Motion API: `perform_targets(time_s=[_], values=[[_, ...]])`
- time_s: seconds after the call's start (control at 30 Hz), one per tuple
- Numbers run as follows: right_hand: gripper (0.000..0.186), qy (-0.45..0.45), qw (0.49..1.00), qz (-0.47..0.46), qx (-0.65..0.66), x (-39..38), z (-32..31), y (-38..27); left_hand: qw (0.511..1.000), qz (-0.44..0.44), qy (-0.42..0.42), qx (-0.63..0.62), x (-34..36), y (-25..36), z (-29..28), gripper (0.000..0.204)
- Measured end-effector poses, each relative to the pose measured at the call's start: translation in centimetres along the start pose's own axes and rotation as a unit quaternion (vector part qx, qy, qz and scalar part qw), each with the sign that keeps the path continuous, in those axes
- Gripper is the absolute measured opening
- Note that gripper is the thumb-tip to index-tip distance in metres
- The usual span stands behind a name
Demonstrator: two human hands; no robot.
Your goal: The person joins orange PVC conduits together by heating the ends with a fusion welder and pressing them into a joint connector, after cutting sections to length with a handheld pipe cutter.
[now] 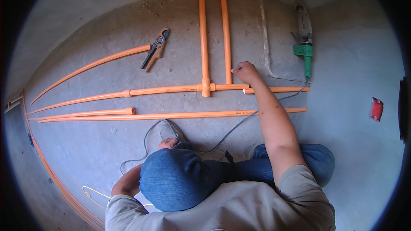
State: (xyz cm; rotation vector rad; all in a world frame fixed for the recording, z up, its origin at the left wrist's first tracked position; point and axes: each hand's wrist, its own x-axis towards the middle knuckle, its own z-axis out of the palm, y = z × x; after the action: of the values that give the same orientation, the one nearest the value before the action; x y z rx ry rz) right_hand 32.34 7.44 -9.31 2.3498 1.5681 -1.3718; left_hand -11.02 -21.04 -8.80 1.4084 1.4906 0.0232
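My right hand (245, 72) reaches forward with its fingers closed on the lower end of an upright orange pipe (225, 30). That pipe ends just above a horizontal orange pipe run (162, 90), which carries a tee fitting (206, 88). A second upright orange pipe (203, 30) rises from the tee. A short loose orange pipe (278, 89) lies just under the hand's wrist. My left hand (168, 143) rests low beside my bent knee in blue trousers, near a grey shoe (168, 129); its fingers are mostly hidden.
A pipe cutter (156, 48) lies on the concrete floor at upper left beside a curved orange pipe (94, 65). A green pipe welding tool (305, 50) lies at upper right, with its grey cable (233, 128) running toward me. Long orange pipes (171, 115) cross in front. A red box (376, 109) sits at right.
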Motion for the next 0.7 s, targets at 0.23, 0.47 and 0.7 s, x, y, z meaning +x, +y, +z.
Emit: perform_targets(time_s=[0.23, 0.47, 0.7], values=[[0.034, -0.017, 0.999, -0.03, 0.0, -0.2, 1.7, -2.9, 0.987, -0.052, -0.073, -0.135, -0.8, -11.6, 0.9, 0.021], [0.034, -0.009, 1.0, -0.012, -0.009, 0.4, 0.6, 1.0, 0.992, -0.035, -0.059, -0.105, 0.8, -4.8, 1.7, 0.021], [0.046, -0.031, 0.998, -0.02, -0.05, -0.8, 0.7, -0.8, 0.969, -0.074, -0.093, -0.217, 0.4, -4.4, 0.5, 0.015]])
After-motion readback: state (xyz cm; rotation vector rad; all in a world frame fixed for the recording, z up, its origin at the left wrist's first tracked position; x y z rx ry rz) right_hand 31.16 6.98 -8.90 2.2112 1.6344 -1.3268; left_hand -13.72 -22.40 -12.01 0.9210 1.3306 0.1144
